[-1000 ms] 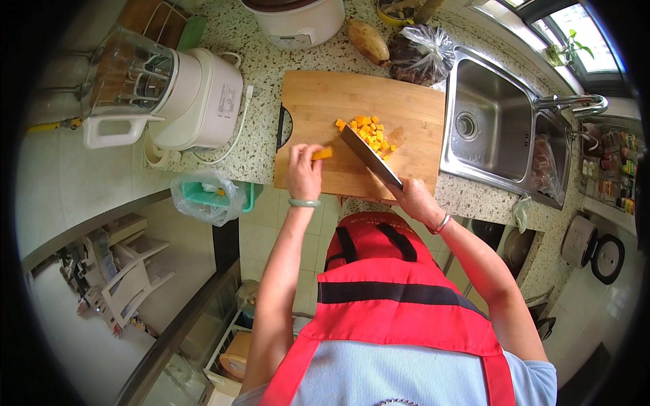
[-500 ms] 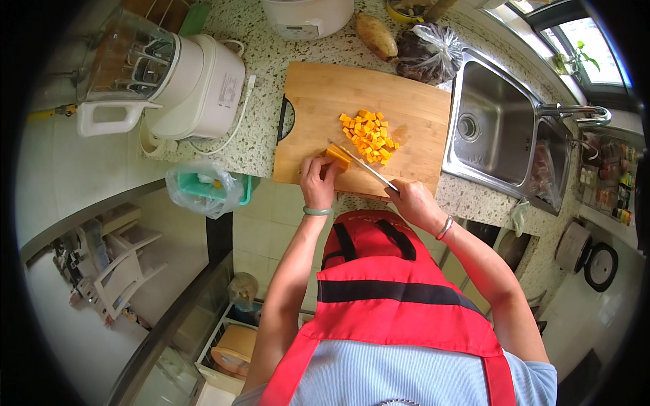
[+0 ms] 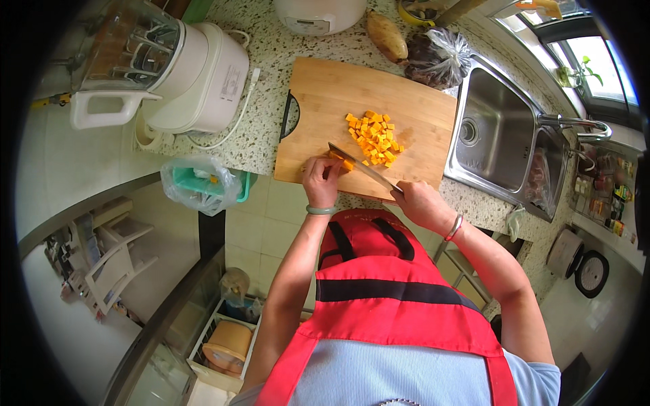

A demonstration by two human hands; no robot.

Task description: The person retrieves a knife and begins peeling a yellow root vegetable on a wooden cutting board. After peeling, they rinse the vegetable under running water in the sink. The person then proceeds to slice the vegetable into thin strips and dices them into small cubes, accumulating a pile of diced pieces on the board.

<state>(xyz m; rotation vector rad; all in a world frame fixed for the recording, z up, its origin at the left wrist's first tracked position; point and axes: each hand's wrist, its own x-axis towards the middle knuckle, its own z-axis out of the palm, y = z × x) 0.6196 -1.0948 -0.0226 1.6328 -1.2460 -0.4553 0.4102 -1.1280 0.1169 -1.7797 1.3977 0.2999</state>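
Note:
On the wooden cutting board (image 3: 328, 95), my left hand (image 3: 319, 183) holds down an orange vegetable block (image 3: 346, 163), its fingertips bent over the near end. Whether it is pumpkin or carrot I cannot tell. My right hand (image 3: 424, 205) is closed round the handle of a kitchen knife (image 3: 370, 172). The blade slants up and left, its tip beside my left fingers, and it covers part of the block. Just beyond the blade lies a loose heap of small orange cubes (image 3: 376, 137).
Right of the board is a steel sink (image 3: 497, 125) with a tap (image 3: 575, 125). A long tuber (image 3: 387, 37) and a dark-filled plastic bag (image 3: 439, 57) lie behind. At left stands a white blender (image 3: 203, 78); a bag-lined green bin (image 3: 210, 183) hangs at the counter edge.
The knife blade has turned to show more of its flat side, and it now hides more of the orange block. Both hands keep their holds. The whole view has shifted slightly.

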